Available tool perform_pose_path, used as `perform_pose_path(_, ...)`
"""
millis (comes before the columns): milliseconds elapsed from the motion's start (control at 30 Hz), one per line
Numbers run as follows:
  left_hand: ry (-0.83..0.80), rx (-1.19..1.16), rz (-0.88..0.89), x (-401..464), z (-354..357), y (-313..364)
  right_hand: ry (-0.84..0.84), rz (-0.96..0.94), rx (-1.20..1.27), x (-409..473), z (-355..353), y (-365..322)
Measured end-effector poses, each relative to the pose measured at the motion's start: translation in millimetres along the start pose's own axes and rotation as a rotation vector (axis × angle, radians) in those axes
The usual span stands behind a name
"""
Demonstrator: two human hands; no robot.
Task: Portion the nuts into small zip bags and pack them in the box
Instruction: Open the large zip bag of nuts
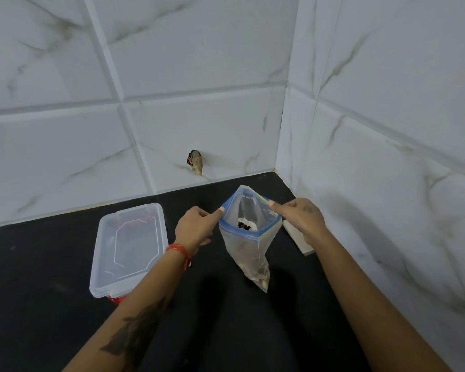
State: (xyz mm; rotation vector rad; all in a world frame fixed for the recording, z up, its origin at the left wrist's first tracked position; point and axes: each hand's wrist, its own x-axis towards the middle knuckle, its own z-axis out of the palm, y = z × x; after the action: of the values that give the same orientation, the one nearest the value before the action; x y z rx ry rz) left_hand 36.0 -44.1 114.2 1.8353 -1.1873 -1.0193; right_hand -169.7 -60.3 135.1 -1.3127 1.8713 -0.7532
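A clear zip bag [249,251] with a blue seal strip hangs above the black counter, its mouth pulled open. My left hand [196,226] pinches the left edge of the mouth and my right hand [302,218] pinches the right edge. A few nuts [262,280] lie in the bag's bottom corner. Through the open mouth I see something dark on white [246,225], too small to tell what. A clear plastic box [129,248] with its lid on and red clips sits on the counter to the left of my left hand.
White marble-look tiled walls meet in a corner at the back right. A small dark stub [195,161] sticks out of the back wall. A flat white piece [298,237] lies against the right wall behind my right hand. The counter [38,304] is black.
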Motion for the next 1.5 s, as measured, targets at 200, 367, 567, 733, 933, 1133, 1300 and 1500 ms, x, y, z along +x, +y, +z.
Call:
perform_pose_path(200, -0.209, -0.421, -0.219, -16.2, -0.4, 11.5, -0.010, 0.151, 0.326, -2.9, 4.8, 9.4)
perform_pose_path(367, -0.272, -1.052, -0.362, -28.1, 12.1, 0.9, -0.187, 0.483, 1.069, -13.0, 11.4, 23.5)
perform_pose_path(567, -0.124, -0.147, -0.133, -43.6, 8.1, 10.0, -0.115, 0.186, 0.299, -33.9, 1.6, 16.3)
perform_pose_path(733, -0.240, -0.208, -0.130, -51.2, 1.1, 9.5, -0.207, 0.128, 0.346, -45.3, 4.9, 18.3)
perform_pose_path(933, -0.206, -0.820, -0.240, -63.4, 6.3, 3.2, -0.273, 0.419, 1.132, -50.4, 8.9, 32.5)
perform_pose_path(1133, -0.225, -0.633, -0.331, -65.1, 14.0, -10.7, -0.231, 0.249, 0.615, -65.7, 10.2, 26.4)
perform_pose_path(1300, -0.321, -0.753, -0.446, -59.0, 10.6, -5.8, -0.241, 0.267, 0.657, -54.8, 16.5, 27.1)
perform_pose_path(1500, -0.411, -1.105, -0.445, -61.3, 15.4, -16.0, -0.310, 0.455, 1.059, -55.9, 16.8, 37.7)
